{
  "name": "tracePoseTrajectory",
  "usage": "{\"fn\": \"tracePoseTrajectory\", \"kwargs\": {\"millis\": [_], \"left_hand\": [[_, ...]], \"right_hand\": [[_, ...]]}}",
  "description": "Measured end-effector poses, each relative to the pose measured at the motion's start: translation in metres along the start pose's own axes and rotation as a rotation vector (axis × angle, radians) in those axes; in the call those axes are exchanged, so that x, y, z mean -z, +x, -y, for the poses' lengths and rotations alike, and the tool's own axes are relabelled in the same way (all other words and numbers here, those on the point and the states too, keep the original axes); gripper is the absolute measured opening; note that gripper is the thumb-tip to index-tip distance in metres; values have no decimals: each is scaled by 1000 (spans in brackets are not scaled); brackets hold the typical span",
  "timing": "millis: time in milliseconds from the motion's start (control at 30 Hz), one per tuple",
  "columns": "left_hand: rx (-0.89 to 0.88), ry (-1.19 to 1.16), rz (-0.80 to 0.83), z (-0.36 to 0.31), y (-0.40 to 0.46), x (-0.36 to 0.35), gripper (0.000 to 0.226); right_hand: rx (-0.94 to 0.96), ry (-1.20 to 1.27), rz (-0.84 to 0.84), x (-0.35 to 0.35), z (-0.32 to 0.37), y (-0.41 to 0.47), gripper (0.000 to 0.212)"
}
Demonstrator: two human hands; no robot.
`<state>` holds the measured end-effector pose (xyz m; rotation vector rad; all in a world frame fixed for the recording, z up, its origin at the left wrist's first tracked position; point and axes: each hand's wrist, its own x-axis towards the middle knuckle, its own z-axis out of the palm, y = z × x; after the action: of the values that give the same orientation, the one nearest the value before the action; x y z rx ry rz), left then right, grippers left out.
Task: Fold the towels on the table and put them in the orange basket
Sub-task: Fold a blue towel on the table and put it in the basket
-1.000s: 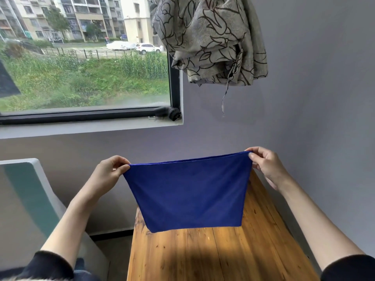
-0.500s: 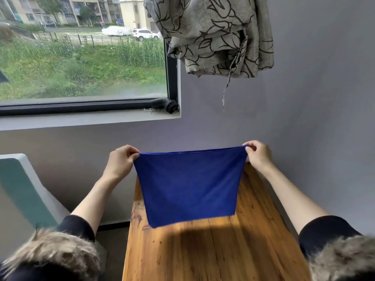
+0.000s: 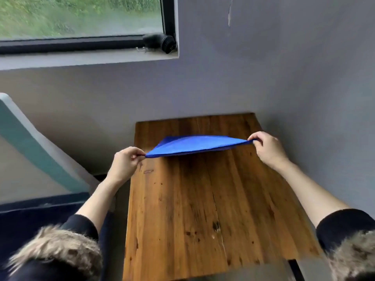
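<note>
Head view: my left hand (image 3: pixel 125 163) and right hand (image 3: pixel 267 147) pinch towel (image 3: pixel 194 146) corners, stretched over table (image 3: pixel 203 199). Far edge probably touching wood, blurred. Keep tension, lower flat, edges square.

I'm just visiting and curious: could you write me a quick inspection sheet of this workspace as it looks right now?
Surface: wooden table, planked and marked, set against a grey wall.
Job's things: one blue towel, stretched out low over the table's far end; orange basket not in view.
Clutter: nothing seen on the table.
Hands: left hand pinches the towel's left corner; right hand pinches its right corner.
Cables: nothing seen.
Surroundings: window with greenery outside, a black object on the sill, a pale and teal panel at left.
</note>
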<state>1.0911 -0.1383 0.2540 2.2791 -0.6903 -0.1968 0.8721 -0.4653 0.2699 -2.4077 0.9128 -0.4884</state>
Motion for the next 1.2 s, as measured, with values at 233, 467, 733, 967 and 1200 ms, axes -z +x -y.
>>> {"fn": "tracePoseTrajectory", "kwargs": {"millis": [233, 467, 733, 967, 1200], "left_hand": [[159, 129, 351, 64, -106, -77, 5], [171, 223, 527, 94, -182, -108, 11], [51, 291, 446, 103, -224, -123, 7], [82, 460, 609, 119, -243, -125, 18], [174, 412, 513, 122, -194, -124, 24]], "right_hand": [[-192, -177, 470, -70, -79, -120, 21], [-120, -374, 709, -85, -122, -200, 26], [93, -417, 668, -104, -137, -227, 23], [84, -645, 869, -113, -142, -238, 32], [39, -580, 698, -136, -97, -193, 33]]}}
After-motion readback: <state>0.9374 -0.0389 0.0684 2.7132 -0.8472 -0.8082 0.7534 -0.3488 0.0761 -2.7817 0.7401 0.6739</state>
